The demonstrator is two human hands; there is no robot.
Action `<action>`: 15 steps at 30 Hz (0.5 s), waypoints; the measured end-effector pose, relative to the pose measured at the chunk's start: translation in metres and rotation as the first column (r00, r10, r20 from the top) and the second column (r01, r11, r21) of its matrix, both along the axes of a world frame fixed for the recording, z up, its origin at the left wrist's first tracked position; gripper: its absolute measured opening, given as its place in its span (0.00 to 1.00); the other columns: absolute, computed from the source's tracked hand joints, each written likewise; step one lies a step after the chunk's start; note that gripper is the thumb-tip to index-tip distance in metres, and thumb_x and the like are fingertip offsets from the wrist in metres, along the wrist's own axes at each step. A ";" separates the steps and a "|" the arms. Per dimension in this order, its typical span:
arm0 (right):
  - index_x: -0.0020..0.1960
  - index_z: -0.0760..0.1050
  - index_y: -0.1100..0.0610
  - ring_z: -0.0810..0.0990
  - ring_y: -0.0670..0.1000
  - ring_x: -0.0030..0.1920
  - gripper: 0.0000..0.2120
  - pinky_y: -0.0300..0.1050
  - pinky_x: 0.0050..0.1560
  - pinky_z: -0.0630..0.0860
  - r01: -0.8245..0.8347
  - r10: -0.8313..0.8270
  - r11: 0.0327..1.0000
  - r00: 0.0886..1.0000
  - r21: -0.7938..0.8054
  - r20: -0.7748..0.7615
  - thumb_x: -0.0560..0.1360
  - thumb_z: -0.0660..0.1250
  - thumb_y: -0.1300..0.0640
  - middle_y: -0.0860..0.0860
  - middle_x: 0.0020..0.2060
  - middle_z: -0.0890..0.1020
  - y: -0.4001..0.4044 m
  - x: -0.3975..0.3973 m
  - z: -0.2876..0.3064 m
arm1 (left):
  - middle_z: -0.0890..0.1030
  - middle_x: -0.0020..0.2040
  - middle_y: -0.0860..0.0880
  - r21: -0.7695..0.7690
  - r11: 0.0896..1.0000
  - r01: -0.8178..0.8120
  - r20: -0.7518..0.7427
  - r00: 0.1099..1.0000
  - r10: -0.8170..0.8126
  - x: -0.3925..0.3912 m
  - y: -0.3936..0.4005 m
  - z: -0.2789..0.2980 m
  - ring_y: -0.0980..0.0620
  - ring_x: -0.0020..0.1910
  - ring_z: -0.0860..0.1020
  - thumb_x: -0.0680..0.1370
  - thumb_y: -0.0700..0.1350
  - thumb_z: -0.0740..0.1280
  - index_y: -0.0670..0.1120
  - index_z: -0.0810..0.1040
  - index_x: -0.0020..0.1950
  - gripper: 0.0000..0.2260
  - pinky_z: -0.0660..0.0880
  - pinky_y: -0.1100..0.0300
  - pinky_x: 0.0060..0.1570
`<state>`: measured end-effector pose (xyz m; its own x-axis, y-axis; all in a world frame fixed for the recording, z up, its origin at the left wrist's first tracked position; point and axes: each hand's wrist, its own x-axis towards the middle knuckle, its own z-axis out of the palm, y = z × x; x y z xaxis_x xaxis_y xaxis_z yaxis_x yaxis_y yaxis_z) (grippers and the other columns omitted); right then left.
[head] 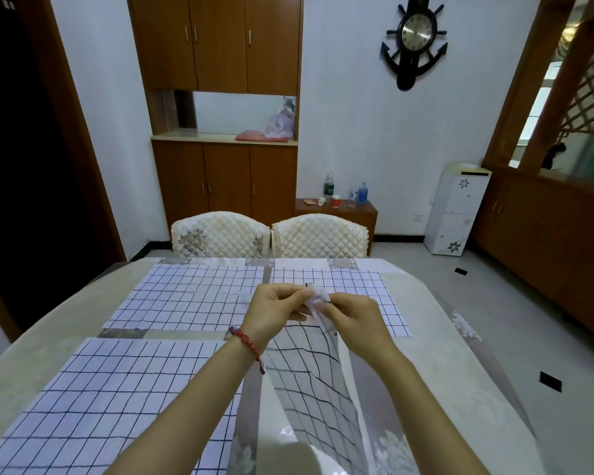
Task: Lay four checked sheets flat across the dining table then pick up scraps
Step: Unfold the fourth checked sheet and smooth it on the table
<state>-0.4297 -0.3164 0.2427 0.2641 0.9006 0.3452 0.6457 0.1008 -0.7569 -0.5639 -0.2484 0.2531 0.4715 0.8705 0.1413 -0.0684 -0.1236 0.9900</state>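
A fourth checked sheet (pixel 316 382) is hanging curled above the desk's (pixel 436 365) near right part, both hands pinching its top corner: left hand (pixel 278 308), right hand (pixel 352 318). Three checked sheets are lying flat: far left (pixel 192 296), far right (pixel 360 286), near left (pixel 110 399).

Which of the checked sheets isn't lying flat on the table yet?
The near-right sheet: both hands, left hand and right hand, pinch its top corner, and it hangs curled. The other three lie flat.

Anchor clock (pixel 414 39) — two quilted chairs (pixel 270 236) beneath.
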 end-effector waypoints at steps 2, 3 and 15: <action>0.27 0.66 0.55 0.64 0.45 0.26 0.18 0.39 0.29 0.58 0.038 -0.038 0.999 0.999 0.000 0.004 0.75 0.64 0.58 0.49 0.22 0.67 0.004 0.007 -0.004 | 0.82 0.27 0.53 0.002 0.999 -0.034 -0.013 0.999 0.034 0.002 0.005 -0.005 0.58 0.27 0.78 0.73 0.39 0.68 0.44 0.82 0.37 0.06 0.77 0.68 0.31; 0.26 0.64 0.54 0.64 0.45 0.26 0.20 0.38 0.28 0.57 0.064 -0.064 0.998 0.998 -0.003 -0.004 0.75 0.64 0.58 0.47 0.22 0.65 0.006 0.013 -0.006 | 0.81 0.27 0.53 -0.004 0.999 -0.051 -0.027 0.998 0.051 0.001 0.010 -0.008 0.59 0.27 0.78 0.73 0.39 0.68 0.45 0.81 0.36 0.07 0.77 0.68 0.30; 0.27 0.62 0.58 0.63 0.53 0.30 0.15 0.45 0.30 0.56 0.475 -0.484 0.862 0.875 -0.176 -0.010 0.69 0.63 0.62 0.53 0.25 0.64 0.051 0.134 -0.017 | 0.80 0.28 0.49 -0.065 0.932 -0.356 -0.245 0.911 0.331 -0.016 0.112 -0.038 0.55 0.25 0.77 0.74 0.37 0.66 0.43 0.78 0.33 0.10 0.74 0.63 0.30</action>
<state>-0.2960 -0.2655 0.2257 0.6914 0.7000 0.1789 0.5418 -0.3386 -0.7693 -0.5797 -0.1368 0.2146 0.1486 0.9883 -0.0348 0.1862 0.0066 0.9825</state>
